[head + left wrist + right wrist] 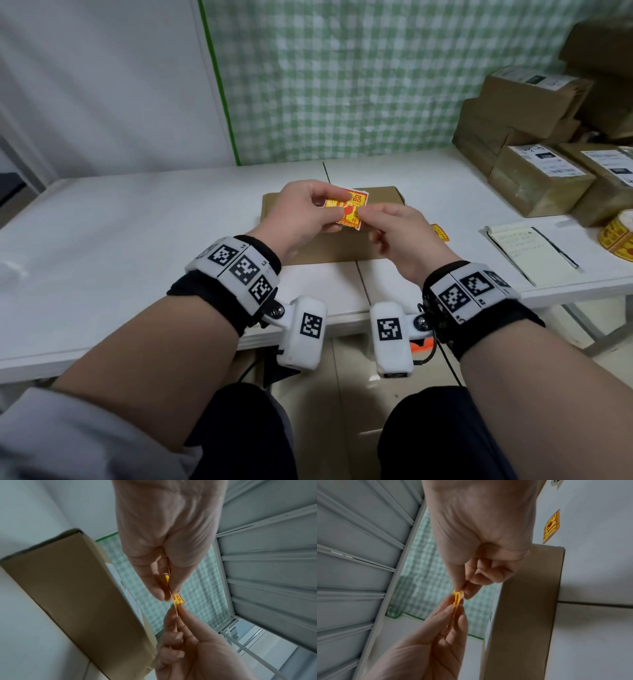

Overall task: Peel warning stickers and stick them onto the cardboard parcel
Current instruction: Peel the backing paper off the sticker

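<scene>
While held above the white table (137, 219) and the flat cardboard parcel (329, 246) lying on it, pinched from both sides: warning sticker (346, 209), between thumb and fingertips of left hand (301, 216) and of right hand (404, 236). Stacked at the table's right end, more taped boxes (537, 178), contents hidden. Beside them, sticker roll (616, 236); near the parcel, loose sticker (440, 233).

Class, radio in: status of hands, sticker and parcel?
Both hands pinch sticker: left hand, right hand. Sticker held above parcel, not yet stuck. Nothing in the way.
</scene>
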A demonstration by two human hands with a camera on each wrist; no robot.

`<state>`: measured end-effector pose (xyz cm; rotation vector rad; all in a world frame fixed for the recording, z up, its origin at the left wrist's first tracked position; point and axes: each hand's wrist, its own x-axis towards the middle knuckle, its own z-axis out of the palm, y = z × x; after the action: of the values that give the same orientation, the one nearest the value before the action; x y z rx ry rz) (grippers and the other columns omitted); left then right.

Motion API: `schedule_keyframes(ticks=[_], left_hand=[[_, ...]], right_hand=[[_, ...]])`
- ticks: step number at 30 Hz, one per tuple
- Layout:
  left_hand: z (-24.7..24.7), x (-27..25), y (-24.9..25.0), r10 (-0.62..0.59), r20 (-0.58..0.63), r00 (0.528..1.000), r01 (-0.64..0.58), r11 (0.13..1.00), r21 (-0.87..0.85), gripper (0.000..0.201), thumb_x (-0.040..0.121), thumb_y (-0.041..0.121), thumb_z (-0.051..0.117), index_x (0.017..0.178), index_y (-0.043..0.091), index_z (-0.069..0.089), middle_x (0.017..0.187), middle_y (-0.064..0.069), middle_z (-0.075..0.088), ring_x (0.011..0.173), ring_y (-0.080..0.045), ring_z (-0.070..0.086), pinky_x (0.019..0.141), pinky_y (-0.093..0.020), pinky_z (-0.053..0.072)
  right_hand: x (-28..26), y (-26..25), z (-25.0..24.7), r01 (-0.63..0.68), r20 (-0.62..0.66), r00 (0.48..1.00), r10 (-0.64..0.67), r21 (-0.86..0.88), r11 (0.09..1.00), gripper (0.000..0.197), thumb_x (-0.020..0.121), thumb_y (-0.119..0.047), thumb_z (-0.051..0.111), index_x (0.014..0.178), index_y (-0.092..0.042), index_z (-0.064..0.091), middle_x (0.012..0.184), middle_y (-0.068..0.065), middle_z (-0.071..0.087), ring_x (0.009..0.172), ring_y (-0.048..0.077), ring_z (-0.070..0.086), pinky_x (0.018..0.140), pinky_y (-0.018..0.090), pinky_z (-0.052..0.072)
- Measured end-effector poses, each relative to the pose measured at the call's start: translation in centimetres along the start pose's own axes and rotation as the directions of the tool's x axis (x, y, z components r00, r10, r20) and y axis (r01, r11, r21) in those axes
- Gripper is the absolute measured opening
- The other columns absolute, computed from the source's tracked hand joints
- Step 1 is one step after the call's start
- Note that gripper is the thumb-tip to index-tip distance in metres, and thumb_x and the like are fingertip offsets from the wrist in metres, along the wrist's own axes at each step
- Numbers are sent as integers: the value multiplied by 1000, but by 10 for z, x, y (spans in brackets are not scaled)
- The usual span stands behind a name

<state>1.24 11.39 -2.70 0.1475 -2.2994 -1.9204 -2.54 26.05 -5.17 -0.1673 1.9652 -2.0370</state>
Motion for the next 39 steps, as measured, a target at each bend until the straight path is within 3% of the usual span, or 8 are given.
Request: schedule_keyframes(ticks=[5, 19, 22, 25, 29, 32, 35, 39], left_hand=[[-12, -3, -5, 10, -101, 995, -14, 999, -40, 23, 80, -7, 64, 98, 7, 68, 108, -12, 63, 76, -16, 66, 62, -16, 57], [-16, -9, -5, 23, -93, 995, -26, 999, -31, 23, 75, -7, 69, 87, 12, 69, 111, -13, 62, 86, -22, 65, 69, -23, 58], [-15, -12, -4, 30, -94, 995, -17, 991, 136, 10, 75, 10, 74, 77, 19, 69, 98, -6, 64, 81, -18, 60, 71, -24, 51], [-12, -16, -1, 62, -54, 997, -42, 949, 314, 8, 79, 18, 70, 84, 12, 73, 92, 9, 59, 93, -10, 52, 74, -18, 39], [-11, -18, 3, 57, -3, 998, -51, 914, 403, 18, 84, 21, 64, 87, 7, 74, 105, -3, 66, 106, -18, 58, 80, -26, 40], [-11, -18, 6, 57, 9, 998, -55, 903, 426, 22, 83, 24, 65, 82, 4, 74, 107, -8, 68, 100, -23, 61, 65, -24, 42], [-11, -18, 7, 71, 16, 997, -69, 853, 517, 18, 83, 21, 63, 83, 7, 74, 110, -3, 69, 87, -15, 57, 43, -10, 29], [-12, -17, 6, 68, 52, 996, -86, 832, 548, 16, 84, 17, 59, 82, 12, 74, 99, -3, 71, 75, -13, 57, 40, -8, 31]], right_hand=[[-7, 2, 8, -47, 107, 993, 50, -29, 998, 9, 88, -15, 62, 80, -14, 66, 74, 2, 65, 55, 8, 46, 53, 20, 37], [-15, -2, 18, -14, 99, 995, 15, -7, 1000, 16, 86, -6, 58, 72, -12, 63, 65, 4, 60, 51, 8, 45, 52, 22, 35], [-16, -3, 19, 11, 88, 996, -10, -11, 1000, 16, 86, -6, 58, 71, -11, 62, 63, 3, 58, 49, 8, 44, 50, 21, 34], [-17, -4, 20, 46, 70, 997, -42, -54, 997, 16, 85, -7, 59, 70, -11, 63, 63, 3, 59, 48, 7, 43, 49, 20, 34], [-17, -3, 19, 87, 51, 995, -80, -144, 986, 20, 84, -8, 59, 64, -11, 62, 65, 3, 59, 49, 6, 43, 47, 17, 35], [-18, -3, 18, 124, 66, 992, -112, -219, 968, 21, 82, -10, 61, 62, -12, 63, 63, 0, 60, 49, 5, 43, 47, 15, 36], [-18, -2, 17, 149, 85, 988, -132, -257, 955, 20, 82, -11, 62, 62, -10, 64, 62, 0, 60, 51, 7, 43, 50, 17, 37], [-17, -1, 17, 148, 98, 987, -127, -257, 955, 23, 82, -10, 62, 59, -10, 61, 60, 1, 57, 52, 8, 45, 49, 16, 39]])
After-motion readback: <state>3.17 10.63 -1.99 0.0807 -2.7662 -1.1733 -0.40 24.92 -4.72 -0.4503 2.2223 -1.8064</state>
